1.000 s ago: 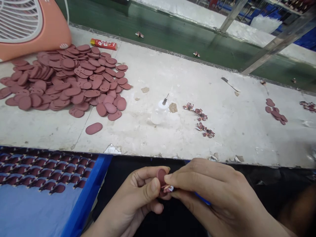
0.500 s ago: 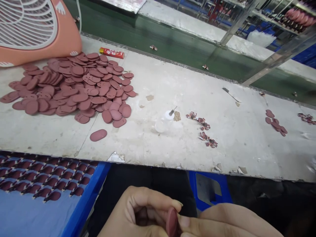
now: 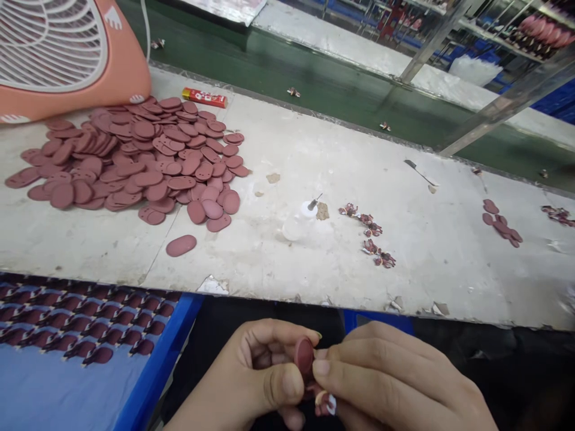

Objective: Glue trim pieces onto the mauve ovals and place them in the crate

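Note:
Close to me at the bottom, my left hand (image 3: 265,371) pinches a dark red oval disc (image 3: 304,355) between thumb and fingers, its smooth face turned up and partly toward me. My right hand (image 3: 390,377) is closed beside it, thumb and forefinger pressed at the disc's right edge. A small brown-red figurine (image 3: 322,402) with a white part pokes out below the disc, between the two hands and against my right fingers. Whether it is joined to the disc is hidden.
A large pile of oval discs (image 3: 148,155) covers the bench's left, beside an orange fan (image 3: 121,66). A needle-tipped bottle (image 3: 299,221) stands mid-bench near several small figurines (image 3: 371,224). Lower left, a blue tray (image 3: 148,383) holds rows of discs with figurines. Behind runs a green conveyor belt (image 3: 215,57).
Both hands have risen with the disc, which has tilted, and the figurine has come into view below it. Small pieces on the belt have shifted right.

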`<state>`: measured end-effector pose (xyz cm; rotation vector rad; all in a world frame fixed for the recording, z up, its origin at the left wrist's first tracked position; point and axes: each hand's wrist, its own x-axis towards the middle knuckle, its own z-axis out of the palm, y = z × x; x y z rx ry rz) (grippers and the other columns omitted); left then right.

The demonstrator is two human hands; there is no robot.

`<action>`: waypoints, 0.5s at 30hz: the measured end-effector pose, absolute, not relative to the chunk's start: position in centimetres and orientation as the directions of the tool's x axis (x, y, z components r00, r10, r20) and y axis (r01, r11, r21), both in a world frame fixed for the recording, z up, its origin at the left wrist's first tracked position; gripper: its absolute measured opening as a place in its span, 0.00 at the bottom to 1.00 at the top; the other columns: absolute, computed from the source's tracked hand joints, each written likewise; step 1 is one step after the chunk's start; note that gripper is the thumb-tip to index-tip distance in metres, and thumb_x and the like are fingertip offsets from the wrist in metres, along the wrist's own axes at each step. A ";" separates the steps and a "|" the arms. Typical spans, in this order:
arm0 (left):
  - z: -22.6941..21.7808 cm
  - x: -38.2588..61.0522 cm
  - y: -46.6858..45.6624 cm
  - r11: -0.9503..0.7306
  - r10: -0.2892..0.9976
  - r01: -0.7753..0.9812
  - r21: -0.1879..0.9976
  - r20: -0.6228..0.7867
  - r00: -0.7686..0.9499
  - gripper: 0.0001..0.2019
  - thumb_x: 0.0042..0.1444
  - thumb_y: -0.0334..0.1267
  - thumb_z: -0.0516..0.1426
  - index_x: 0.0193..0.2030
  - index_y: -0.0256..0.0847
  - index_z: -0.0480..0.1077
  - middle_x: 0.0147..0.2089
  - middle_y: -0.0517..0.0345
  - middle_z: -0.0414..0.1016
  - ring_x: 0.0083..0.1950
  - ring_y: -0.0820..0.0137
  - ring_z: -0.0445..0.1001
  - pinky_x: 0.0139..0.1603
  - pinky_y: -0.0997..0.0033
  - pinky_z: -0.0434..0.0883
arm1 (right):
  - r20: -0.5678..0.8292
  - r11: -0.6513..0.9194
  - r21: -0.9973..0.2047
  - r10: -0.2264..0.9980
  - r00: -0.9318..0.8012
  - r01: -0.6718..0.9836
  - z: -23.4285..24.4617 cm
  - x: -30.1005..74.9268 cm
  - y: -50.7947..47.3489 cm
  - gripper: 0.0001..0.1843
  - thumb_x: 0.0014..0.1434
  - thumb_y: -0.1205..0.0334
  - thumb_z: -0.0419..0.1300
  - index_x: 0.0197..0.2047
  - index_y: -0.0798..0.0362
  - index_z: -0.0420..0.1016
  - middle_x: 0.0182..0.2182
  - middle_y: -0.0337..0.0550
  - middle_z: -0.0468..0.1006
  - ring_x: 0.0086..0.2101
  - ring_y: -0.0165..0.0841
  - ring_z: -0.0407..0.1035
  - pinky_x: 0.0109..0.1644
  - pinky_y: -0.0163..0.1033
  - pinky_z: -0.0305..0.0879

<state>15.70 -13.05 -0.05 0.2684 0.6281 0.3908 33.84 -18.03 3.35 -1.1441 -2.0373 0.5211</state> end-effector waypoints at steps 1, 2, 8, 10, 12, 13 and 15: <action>-0.3 15.7 -13.1 0.896 0.426 -0.270 0.352 -0.517 0.743 0.12 0.41 0.40 0.71 0.35 0.44 0.81 0.25 0.61 0.78 0.27 0.76 0.76 0.23 0.85 0.72 | 0.380 0.509 -0.649 0.860 -0.339 0.566 3.6 33.9 -17.9 0.12 0.61 0.71 0.62 0.49 0.59 0.74 0.37 0.46 0.81 0.37 0.30 0.76 0.42 0.30 0.77; -0.6 15.7 -13.2 0.900 0.422 -0.276 0.338 -0.515 0.746 0.13 0.42 0.41 0.71 0.36 0.43 0.81 0.26 0.60 0.78 0.28 0.75 0.76 0.21 0.86 0.72 | 0.359 0.489 -0.658 0.872 -0.332 0.573 3.8 34.1 -17.8 0.15 0.61 0.69 0.64 0.51 0.58 0.73 0.39 0.46 0.80 0.38 0.31 0.76 0.43 0.31 0.76; -2.8 15.6 -14.1 0.915 0.380 -0.398 0.070 -0.483 0.789 0.11 0.49 0.37 0.68 0.39 0.37 0.80 0.30 0.59 0.78 0.30 0.76 0.78 0.22 0.86 0.74 | 0.236 0.276 -0.820 0.961 -0.142 0.502 3.5 34.7 -17.6 0.15 0.60 0.67 0.64 0.51 0.53 0.73 0.38 0.43 0.78 0.37 0.31 0.73 0.39 0.33 0.74; -3.0 15.6 -14.2 0.916 0.367 -0.399 0.035 -0.471 0.802 0.09 0.51 0.36 0.66 0.40 0.37 0.80 0.32 0.58 0.79 0.33 0.75 0.79 0.23 0.85 0.75 | 0.167 0.209 -0.863 0.977 -0.131 0.460 3.0 34.6 -17.5 0.14 0.59 0.67 0.64 0.50 0.50 0.74 0.34 0.40 0.77 0.33 0.30 0.71 0.35 0.32 0.71; -3.1 15.7 -14.1 0.914 0.378 -0.404 0.041 -0.450 0.809 0.09 0.52 0.36 0.66 0.40 0.36 0.80 0.34 0.57 0.80 0.34 0.75 0.79 0.24 0.86 0.76 | 0.109 0.159 -0.895 0.984 -0.141 0.417 2.7 34.3 -17.3 0.14 0.60 0.64 0.64 0.51 0.48 0.75 0.32 0.38 0.75 0.32 0.29 0.70 0.33 0.32 0.69; -3.0 15.7 -14.0 0.913 0.383 -0.404 0.051 -0.442 0.811 0.08 0.53 0.36 0.65 0.40 0.36 0.80 0.34 0.57 0.80 0.35 0.75 0.79 0.24 0.86 0.76 | 0.085 0.139 -0.904 0.985 -0.150 0.404 2.6 34.1 -17.2 0.14 0.60 0.63 0.64 0.51 0.47 0.75 0.31 0.38 0.75 0.31 0.29 0.70 0.32 0.32 0.68; -2.9 15.9 -13.9 0.914 0.394 -0.395 0.091 -0.431 0.812 0.08 0.55 0.37 0.64 0.40 0.36 0.80 0.35 0.56 0.80 0.34 0.76 0.78 0.24 0.87 0.75 | 0.067 0.124 -0.913 0.985 -0.157 0.388 2.5 33.8 -17.0 0.13 0.60 0.63 0.64 0.49 0.48 0.76 0.30 0.38 0.74 0.31 0.28 0.70 0.32 0.31 0.67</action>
